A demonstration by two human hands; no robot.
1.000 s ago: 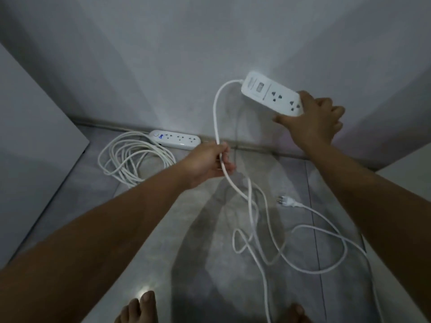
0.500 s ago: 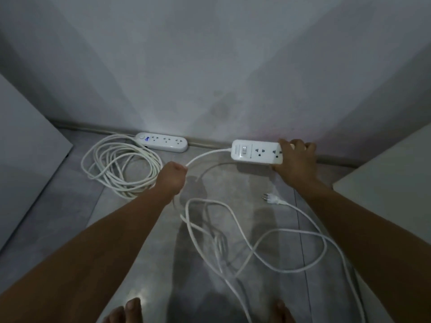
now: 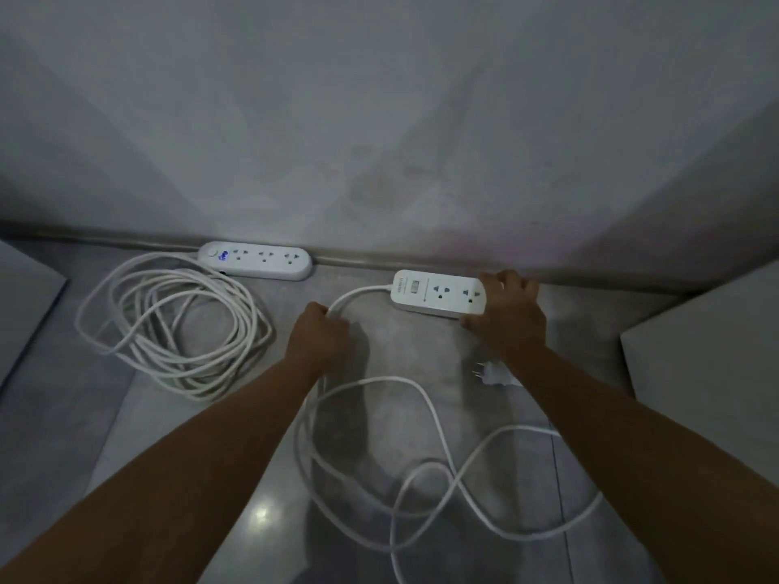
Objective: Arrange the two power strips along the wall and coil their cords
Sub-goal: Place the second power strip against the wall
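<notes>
- A grey tiled floor (image 3: 126,436) meets a plain pale wall (image 3: 379,120) at a low skirting (image 3: 358,263). The light is dim.
- The right hand (image 3: 506,314) grips the right end of the nearer power strip (image 3: 434,292), with fingers curled over its far end and the thumb at the near edge.
- The left hand (image 3: 318,335) is closed round the loose cord (image 3: 358,292) a little way from where the cord leaves the strip.
- The nearer power strip lies flat on the floor, sockets up, just beside the skirting. Its long axis runs along the wall, and its cord end points left.
- From the left hand the loose cord trails back in wide, crossing loops (image 3: 421,398) over the floor. Its plug (image 3: 491,375) lies near the right forearm.
- Further left, the other power strip (image 3: 257,261) sits against the skirting, also lengthwise to the wall with sockets up. Its cord end points left and a blue light shows there.
- The coiled cord (image 3: 168,326) of that strip lies in a loose ring beside it.
- Judged from this, one strip is done and the second is being set in line with it.
- The next move likely calls for releasing the strip without nudging it askew. The loose cord then needs gathering loop by loop, working out the crossings so that it coils cleanly.
- Pale panels (image 3: 708,351) stand at the right and left edges of the view.
</notes>
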